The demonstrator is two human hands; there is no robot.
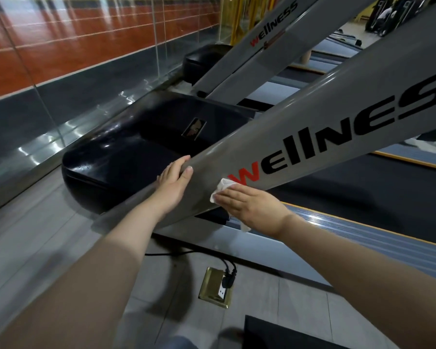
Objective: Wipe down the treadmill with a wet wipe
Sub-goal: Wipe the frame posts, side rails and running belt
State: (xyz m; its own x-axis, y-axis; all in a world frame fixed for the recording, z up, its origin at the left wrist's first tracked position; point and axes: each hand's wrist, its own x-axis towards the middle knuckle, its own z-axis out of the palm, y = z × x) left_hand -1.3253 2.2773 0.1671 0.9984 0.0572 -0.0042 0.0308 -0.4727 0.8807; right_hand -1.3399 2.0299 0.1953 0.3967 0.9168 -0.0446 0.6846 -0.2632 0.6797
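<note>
Under the flat right hand (247,204), a wipe (222,188) presses the treadmill upright (300,137).

Treadmill upright (287,137): smooth grey painted surface with a soft sheen, bearing printed black and red lettering. Wet wipe (220,190), pressed flat against the upright near the red letter: thin white crumpled cloth-like sheet, matt. Motor cover (126,157), behind the upright: black moulded plastic, highly glossy (faint scuffs and specks show in the reflections). Running belt (363,192), to the right of the upright: matt black, rubbery look. Floor socket plate (213,285), below the upright: brushed brass-coloured metal. Floor (35,238): smooth grey tiles, satin finish.
</note>
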